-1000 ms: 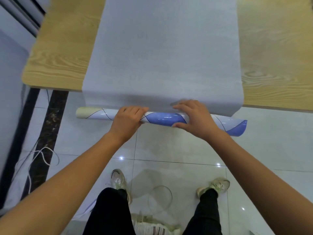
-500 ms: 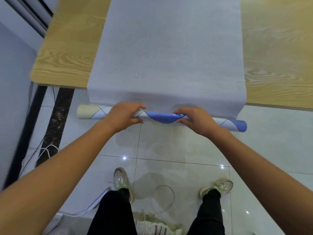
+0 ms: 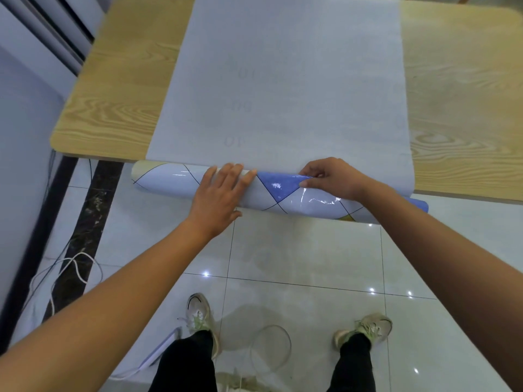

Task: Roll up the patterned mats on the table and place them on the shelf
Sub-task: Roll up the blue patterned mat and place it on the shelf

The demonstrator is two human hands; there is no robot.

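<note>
Faint digits on mat (image 3: 283,80) back, unreadable. Your L hand (image 3: 218,199) has gone flat on roll (image 3: 283,190); R hand (image 3: 331,178) pinches it.

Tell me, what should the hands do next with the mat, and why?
Probably push the roll forward one more turn onto the table. The left hand lies flat on the roll, the right hand pinches it, and most of the mat lies unrolled on the table.
</note>
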